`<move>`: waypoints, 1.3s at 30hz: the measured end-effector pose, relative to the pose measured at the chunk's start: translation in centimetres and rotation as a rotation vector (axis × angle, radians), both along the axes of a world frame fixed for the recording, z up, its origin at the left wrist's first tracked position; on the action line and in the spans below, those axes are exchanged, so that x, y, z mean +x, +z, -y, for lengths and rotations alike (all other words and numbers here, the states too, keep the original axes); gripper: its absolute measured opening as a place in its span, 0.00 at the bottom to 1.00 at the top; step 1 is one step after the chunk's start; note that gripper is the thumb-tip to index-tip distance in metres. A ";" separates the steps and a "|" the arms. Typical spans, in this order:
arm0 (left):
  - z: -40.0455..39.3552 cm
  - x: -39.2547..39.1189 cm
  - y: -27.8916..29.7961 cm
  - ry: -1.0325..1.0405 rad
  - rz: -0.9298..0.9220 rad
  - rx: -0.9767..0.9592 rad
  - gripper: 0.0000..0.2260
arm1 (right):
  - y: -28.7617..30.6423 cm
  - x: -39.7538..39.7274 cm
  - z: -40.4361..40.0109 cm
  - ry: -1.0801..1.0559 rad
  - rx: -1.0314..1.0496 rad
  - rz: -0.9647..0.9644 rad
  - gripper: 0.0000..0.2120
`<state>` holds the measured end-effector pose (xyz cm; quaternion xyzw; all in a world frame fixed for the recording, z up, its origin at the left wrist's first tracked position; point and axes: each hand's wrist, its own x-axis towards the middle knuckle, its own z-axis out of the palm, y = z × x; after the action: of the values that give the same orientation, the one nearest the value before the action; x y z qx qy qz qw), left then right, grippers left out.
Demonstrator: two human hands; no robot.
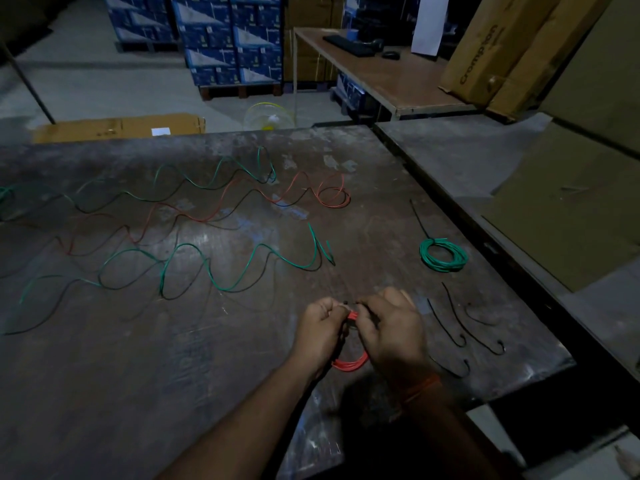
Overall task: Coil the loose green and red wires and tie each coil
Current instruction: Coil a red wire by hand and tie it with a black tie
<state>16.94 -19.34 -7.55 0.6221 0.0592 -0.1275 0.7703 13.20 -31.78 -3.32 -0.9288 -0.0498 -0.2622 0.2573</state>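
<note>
Near bench's front edge: left hand (320, 327) and right hand (391, 327) both pinch top of red coil (349, 363), which hangs upright between them. Black tie at pinch point, barely visible; both hands equally near.

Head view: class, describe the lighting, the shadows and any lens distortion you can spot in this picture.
Head view: dim, bluish light overall; the table shows pale glare patches on its worn top; loose green wires cast dark shadows beside them; wide-angle bending curves the table's edges; both forearms sink into near-black at the bottom; left hand and right hand, around the red coil, are slightly soft.
</note>
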 end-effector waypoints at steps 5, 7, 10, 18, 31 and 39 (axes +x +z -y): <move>0.2 0.0 -0.1 -0.001 0.003 -0.014 0.12 | 0.0 0.0 0.0 0.003 -0.010 -0.029 0.10; 0.2 0.1 -0.3 0.010 0.014 -0.018 0.09 | 0.1 0.0 0.0 0.002 -0.018 -0.035 0.10; 0.1 0.1 -0.4 0.021 0.030 -0.008 0.11 | 0.1 -0.1 0.0 -0.007 -0.029 -0.043 0.10; 0.2 0.0 -0.5 0.033 0.037 -0.028 0.07 | -0.1 -0.2 -0.4 -0.041 -0.044 -0.060 0.10; 0.2 -0.1 -1.3 -0.021 0.117 0.006 0.08 | -0.2 0.5 -0.4 -0.068 -0.028 -0.156 0.07; 0.2 0.3 -1.5 -0.031 0.127 0.036 0.07 | 0.2 0.1 -0.8 -0.049 -0.065 -0.136 0.13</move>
<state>17.20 -19.55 -9.06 0.6435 0.0031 -0.0985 0.7591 13.27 -30.95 -3.14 -0.9533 -0.0179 -0.2029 0.2232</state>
